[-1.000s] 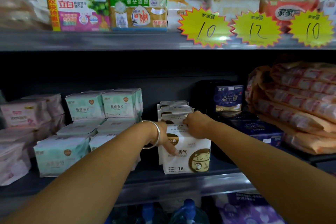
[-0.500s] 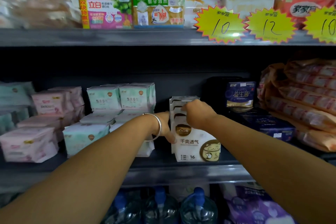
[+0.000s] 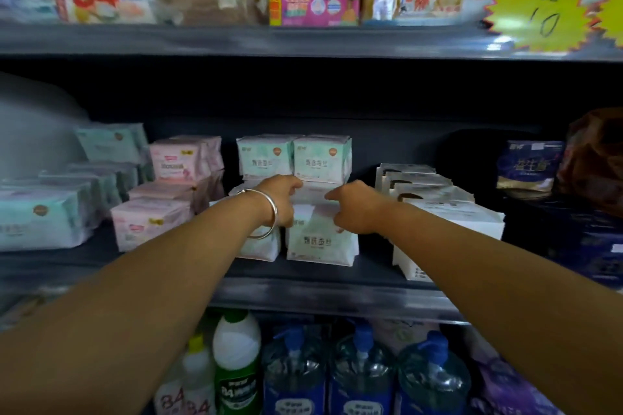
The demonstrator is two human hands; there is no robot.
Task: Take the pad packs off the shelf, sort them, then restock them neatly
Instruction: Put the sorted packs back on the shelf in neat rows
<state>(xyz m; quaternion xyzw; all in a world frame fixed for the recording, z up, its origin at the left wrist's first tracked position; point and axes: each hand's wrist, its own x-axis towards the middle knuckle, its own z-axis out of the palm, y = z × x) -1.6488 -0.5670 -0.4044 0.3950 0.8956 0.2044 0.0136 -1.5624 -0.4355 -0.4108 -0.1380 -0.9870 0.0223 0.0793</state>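
Progress: restocking looks well along; pink packs [image 3: 153, 222] and white packs [image 3: 438, 209] sit grouped on the shelf [image 3: 320, 296], the mint-green packs [image 3: 320, 239] mid-shelf being squared (a judgement).
Left: tidying this stack, perhaps others.
Left hand [image 3: 279, 199]: fingers curled, touching the stack's upper left edge.
Right hand [image 3: 357, 209]: fingers bent, pressing the front pack's top; whether either hand truly pinches it, I cannot tell.

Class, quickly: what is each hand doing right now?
Left hand: closed on the mint-green pad packs.
Right hand: closed on the same packs.
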